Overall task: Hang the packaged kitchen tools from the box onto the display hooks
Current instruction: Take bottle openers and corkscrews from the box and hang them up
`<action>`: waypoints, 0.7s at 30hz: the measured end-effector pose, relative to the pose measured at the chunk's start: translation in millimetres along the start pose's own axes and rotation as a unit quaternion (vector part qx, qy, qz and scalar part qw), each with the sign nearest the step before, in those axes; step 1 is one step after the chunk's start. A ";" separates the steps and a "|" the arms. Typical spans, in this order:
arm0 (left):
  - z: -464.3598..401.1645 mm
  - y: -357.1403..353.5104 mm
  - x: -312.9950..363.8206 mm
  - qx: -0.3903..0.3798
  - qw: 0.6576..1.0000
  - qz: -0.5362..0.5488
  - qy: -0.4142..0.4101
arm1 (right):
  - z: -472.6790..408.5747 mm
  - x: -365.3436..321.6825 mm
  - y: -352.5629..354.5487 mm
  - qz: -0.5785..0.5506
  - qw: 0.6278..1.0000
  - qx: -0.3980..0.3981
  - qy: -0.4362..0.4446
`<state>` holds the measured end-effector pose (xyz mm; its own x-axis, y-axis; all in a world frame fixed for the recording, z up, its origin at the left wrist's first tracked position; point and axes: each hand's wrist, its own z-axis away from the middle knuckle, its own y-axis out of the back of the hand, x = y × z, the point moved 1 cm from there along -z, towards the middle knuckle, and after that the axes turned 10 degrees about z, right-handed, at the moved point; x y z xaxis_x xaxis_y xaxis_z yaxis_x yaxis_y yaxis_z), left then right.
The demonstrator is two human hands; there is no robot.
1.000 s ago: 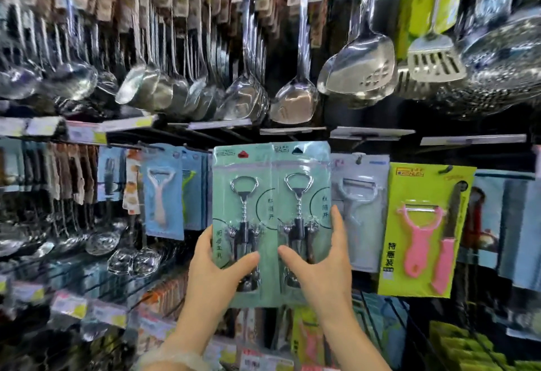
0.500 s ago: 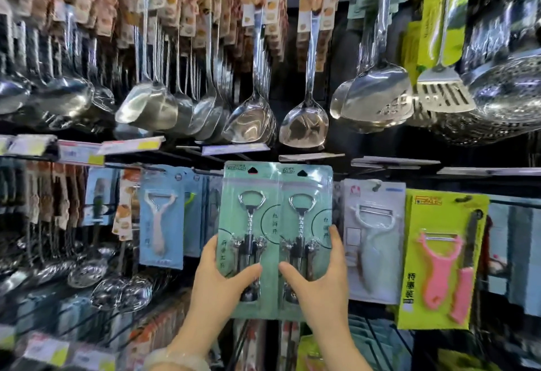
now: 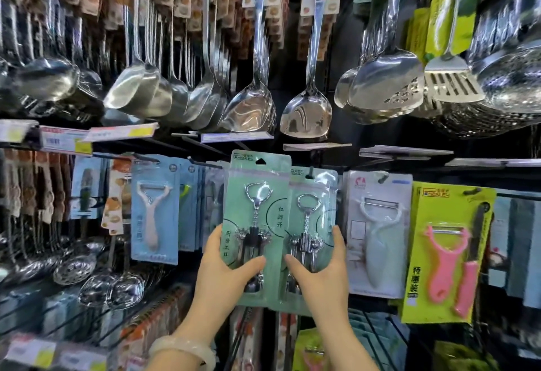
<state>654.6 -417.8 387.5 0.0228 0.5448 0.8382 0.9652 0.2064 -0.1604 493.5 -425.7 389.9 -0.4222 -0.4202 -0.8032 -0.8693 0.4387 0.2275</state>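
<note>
Head view, the only one. My left hand (image 3: 227,275) was clamped on the lower part of a green corkscrew pack (image 3: 257,224), thumb across the front, fingers behind the card's left edge. My right hand (image 3: 320,278) was clamped on a second green corkscrew pack (image 3: 311,236), thumb on the front, fingers wrapped round its right edge. The two packs were side by side, edges overlapping, the left one sitting higher and a bit in front of the right one. Both were held upright against the display, in the gap between the blue peeler pack (image 3: 155,209) on the left and the grey peeler pack (image 3: 377,233) on the right. The hang hole of the left pack was up near a price tag rail (image 3: 234,136); I couldn't tell if either hole was actually on a hook. The top of the right pack was at a dark hook end, contact unclear.

Further right hung a yellow-green pack (image 3: 448,250) with a pink peeler and a pink-handled knife. Above the rail, a row of steel ladles (image 3: 140,89) and turners (image 3: 307,113) hung by their handles, with a slotted turner (image 3: 452,83) and perforated skimmers (image 3: 386,86) at upper right. Lower left had small strainers (image 3: 76,268) on hooks, blurry. A pale bangle (image 3: 183,350) was on my left wrist. No box in frame.
</note>
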 end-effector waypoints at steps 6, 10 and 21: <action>-1.3 -0.9 -1.8 -0.001 1.000 -0.018 -0.007 | -18.9 8.1 -5.1 0.044 0.998 -0.036 -0.024; 4.0 -6.8 -2.7 -0.004 1.000 -0.021 -0.003 | -8.2 6.8 -4.6 0.088 0.994 -0.054 -0.019; 23.7 -46.4 -5.5 -0.085 0.995 -0.047 -0.021 | 27.8 -5.2 4.2 -0.054 0.998 0.001 0.015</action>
<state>603.5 -411.1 378.1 -0.0775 0.5646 0.8217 0.9928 0.1195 0.0115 499.1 -399.6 379.8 -0.3329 -0.4884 -0.8066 -0.9099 0.3910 0.1388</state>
